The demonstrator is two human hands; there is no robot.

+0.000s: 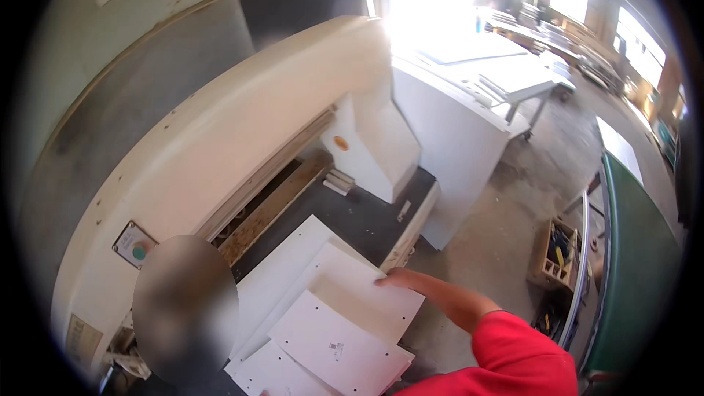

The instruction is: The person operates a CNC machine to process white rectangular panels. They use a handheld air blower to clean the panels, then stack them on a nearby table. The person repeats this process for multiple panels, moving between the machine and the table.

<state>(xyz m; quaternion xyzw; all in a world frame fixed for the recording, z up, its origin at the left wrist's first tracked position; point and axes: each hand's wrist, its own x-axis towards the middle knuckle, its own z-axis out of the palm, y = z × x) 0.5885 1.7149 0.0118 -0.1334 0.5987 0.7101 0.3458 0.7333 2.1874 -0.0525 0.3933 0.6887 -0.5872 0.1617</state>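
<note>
My right hand [396, 277] reaches in from the right in a red sleeve. Its fingers are closed on the far right edge of a white panel [356, 271] with small dark holes. On top of that panel lies a smaller white panel [323, 326] with holes near its edges and a small printed label. Another white panel [275, 264] is beneath, and one more [271, 370] pokes out at the near left. These overlap on the dark bed of a large cream machine [242, 132]. A sliver of what looks like my left hand shows at the lower edge, its fingers hidden.
A green button [138, 251] sits on the machine's front at left, near a blurred oval patch [185, 308]. Beyond the machine stands a table with white boards [506, 77]. At right are a wooden box of tools [555, 253] and a green-topped bench [634, 271].
</note>
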